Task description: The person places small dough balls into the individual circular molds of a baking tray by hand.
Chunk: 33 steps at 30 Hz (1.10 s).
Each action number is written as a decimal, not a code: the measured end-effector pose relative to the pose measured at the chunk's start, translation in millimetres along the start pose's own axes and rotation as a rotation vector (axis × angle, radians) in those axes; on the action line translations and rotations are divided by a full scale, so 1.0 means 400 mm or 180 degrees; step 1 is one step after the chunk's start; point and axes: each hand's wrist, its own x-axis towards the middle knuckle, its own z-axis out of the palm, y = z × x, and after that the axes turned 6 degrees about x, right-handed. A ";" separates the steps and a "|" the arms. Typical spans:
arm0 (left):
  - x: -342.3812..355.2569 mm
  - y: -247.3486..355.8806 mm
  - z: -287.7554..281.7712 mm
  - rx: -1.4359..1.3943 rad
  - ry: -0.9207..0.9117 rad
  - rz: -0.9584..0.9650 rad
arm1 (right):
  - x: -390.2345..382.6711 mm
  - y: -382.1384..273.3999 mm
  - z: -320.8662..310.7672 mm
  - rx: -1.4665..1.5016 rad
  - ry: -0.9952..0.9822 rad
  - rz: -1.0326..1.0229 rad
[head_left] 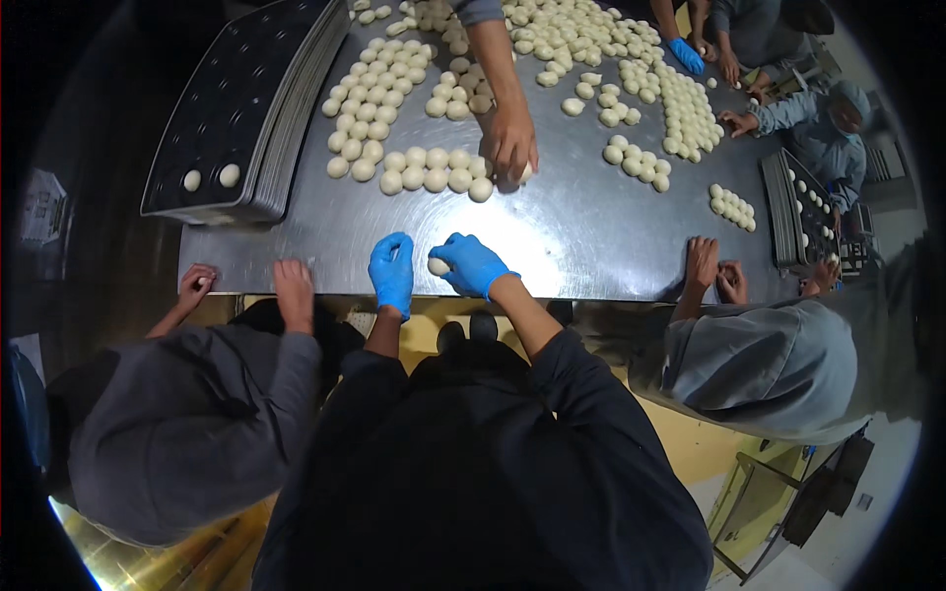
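Both my hands wear blue gloves over the near edge of the metal table (572, 261). My right hand (471, 264) curls around a pale dough ball (439, 266) resting on the tabletop; part of the ball shows at its left side. Just left of it, my left hand (392, 274) is raised with its fingers bent together toward the thumb. Whether anything is pinched there is hidden. Beyond my hands lies a short block of dough balls (436, 179). A co-worker's bare hand (514, 148) reaches from the far side onto the right end of that block.
A stack of dark trays (222, 108) stands at the left, two dough balls on top. More dough balls (379, 94) cover the far table. Another tray stack (783, 207) is at the right. Co-workers' hands rest at the edge on my left (293, 294) and right (702, 261).
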 end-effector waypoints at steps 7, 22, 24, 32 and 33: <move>-0.008 -0.027 -0.017 0.0596 0.0019 0.0556 | -0.125 0.039 -0.049 0.2484 0.2780 0.0953; -0.008 0.068 0.105 0.2769 -0.0063 0.2168 | 0.074 0.158 -0.186 0.0822 0.2411 0.2023; -0.010 0.073 0.120 0.2745 -0.0166 0.2309 | 0.065 0.193 -0.219 0.1599 0.2247 0.1968; -0.012 0.099 0.171 0.3219 -0.0689 0.1991 | 0.225 0.502 -0.508 0.1208 0.3364 0.2090; -0.011 0.088 0.173 0.3150 -0.0738 0.1909 | 0.265 0.525 -0.548 0.0911 0.3458 0.2208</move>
